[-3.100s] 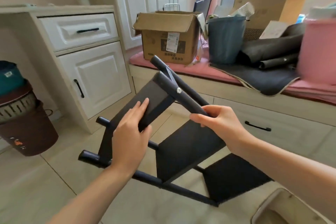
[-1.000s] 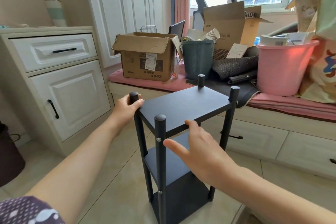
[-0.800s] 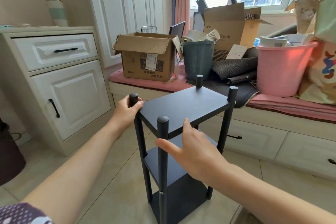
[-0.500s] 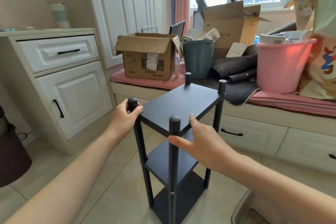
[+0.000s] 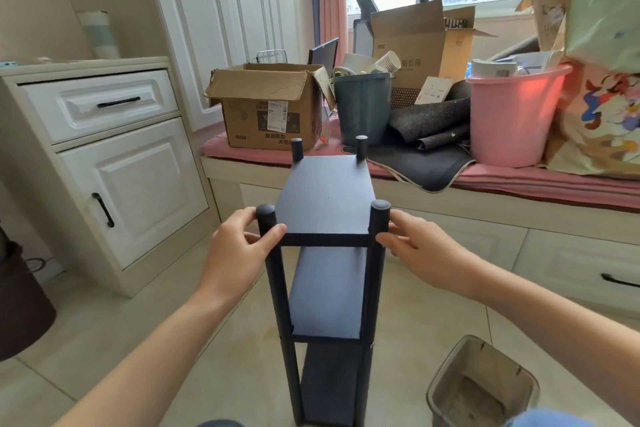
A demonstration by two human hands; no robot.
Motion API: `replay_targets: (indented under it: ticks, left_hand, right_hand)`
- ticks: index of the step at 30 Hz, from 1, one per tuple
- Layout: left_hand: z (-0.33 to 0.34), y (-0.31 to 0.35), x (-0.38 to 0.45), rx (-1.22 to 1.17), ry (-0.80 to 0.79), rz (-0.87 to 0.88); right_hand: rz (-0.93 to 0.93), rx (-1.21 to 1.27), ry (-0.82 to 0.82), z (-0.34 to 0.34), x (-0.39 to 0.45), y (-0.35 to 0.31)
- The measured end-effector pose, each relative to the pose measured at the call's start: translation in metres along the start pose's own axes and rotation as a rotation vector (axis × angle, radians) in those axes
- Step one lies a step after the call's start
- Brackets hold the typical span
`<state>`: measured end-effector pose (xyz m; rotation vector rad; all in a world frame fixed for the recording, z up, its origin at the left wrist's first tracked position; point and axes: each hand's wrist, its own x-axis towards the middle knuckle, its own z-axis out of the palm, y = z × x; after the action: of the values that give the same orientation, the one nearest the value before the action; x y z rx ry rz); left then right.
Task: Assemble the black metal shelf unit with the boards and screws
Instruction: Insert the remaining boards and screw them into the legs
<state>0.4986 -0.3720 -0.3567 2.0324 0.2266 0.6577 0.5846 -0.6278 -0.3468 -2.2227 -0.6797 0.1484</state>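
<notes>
The black shelf unit (image 5: pixel 327 253) stands upright on the tiled floor (image 5: pixel 104 340) right in front of you, its long axis vertical. Its narrow end faces you, and the top board (image 5: pixel 325 198) runs lengthwise away from you toward the window seat (image 5: pixel 519 204). Three boards are stacked one above another: the top one, a middle board (image 5: pixel 327 291) and a bottom board (image 5: pixel 329 385) near the floor. Four round posts rise a little above the top board, two near you and two at the far end.

Your left hand (image 5: pixel 239 253) grips the near left post (image 5: pixel 268 229), thumb curled across its front and fingers wrapped behind it. Your right hand (image 5: pixel 426 253) touches the near right post (image 5: pixel 379 225) with its fingertips from the outer side; you cannot tell from here whether those fingers close around the post.

To your left stands a white cabinet (image 5: pixel 114 166) with a drawer and a door. On the seat's pink cushion sit an open cardboard box (image 5: pixel 270 107), a grey bin (image 5: pixel 362 107) and a pink bucket (image 5: pixel 512 114). A small empty basket (image 5: pixel 481 388) sits on the floor at your lower right.
</notes>
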Motion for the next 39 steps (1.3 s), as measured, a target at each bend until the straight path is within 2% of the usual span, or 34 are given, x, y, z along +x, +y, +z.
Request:
replay_targets:
  ticks: [5, 16, 25, 29, 36, 39]
  left_hand:
    - [0.019, 0.022, -0.022, -0.028, -0.075, 0.074]
    - [0.071, 0.050, -0.038, -0.007, -0.245, 0.245]
    - [0.120, 0.054, -0.019, -0.054, -0.269, 0.256]
    - [0.143, 0.056, -0.011, -0.153, -0.321, 0.220]
    - [0.178, 0.061, -0.015, -0.320, -0.221, 0.153]
    - [0.187, 0.068, -0.017, -0.418, -0.248, 0.134]
  right_hand:
    - [0.035, 0.153, 0.217, -0.009, -0.001, 0.022]
    - [0.024, 0.284, 0.432, -0.039, 0.021, 0.060]
    - [0.081, 0.327, 0.481, -0.056, 0.065, 0.082]
    - [0.102, 0.307, 0.527, -0.063, 0.077, 0.090]
    - [0.076, 0.274, 0.563, -0.062, 0.061, 0.092]
    - [0.099, 0.295, 0.493, -0.057, 0.046, 0.094]
